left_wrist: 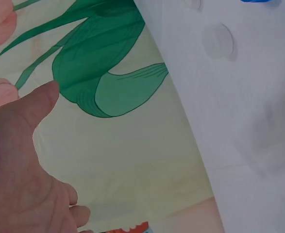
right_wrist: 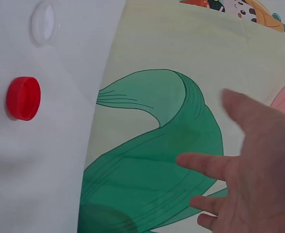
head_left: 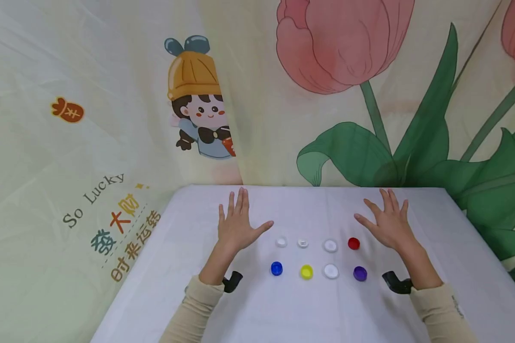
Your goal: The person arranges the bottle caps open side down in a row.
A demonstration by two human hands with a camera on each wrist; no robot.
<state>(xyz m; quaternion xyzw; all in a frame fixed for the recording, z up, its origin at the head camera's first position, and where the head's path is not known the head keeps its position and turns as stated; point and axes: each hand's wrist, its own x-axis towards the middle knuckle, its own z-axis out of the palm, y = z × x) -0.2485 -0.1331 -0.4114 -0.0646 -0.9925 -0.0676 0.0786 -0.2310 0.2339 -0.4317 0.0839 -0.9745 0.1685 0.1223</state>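
Note:
Both hands are spread above the white table, holding nothing. My left hand (head_left: 236, 228) is to the left of two rows of bottle caps, its thumb pointing toward a clear cap (head_left: 281, 242). On the other side, my right hand (head_left: 390, 224) has its fingers splayed, nearest to a red cap (head_left: 354, 243). The back row also has a small white cap (head_left: 303, 243) and a larger white cap (head_left: 330, 246). In front lie a blue cap (head_left: 276, 268), a yellow cap (head_left: 306, 272), another white cap (head_left: 331, 271) and a purple cap (head_left: 360, 273). The red cap lies hollow side up in the right wrist view.
A white cloth covers the table (head_left: 292, 314). Behind it hangs a printed curtain (head_left: 266, 119) with tulips, leaves and a cartoon figure. Black wrist camera mounts (head_left: 397, 283) stick out inward from both wrists.

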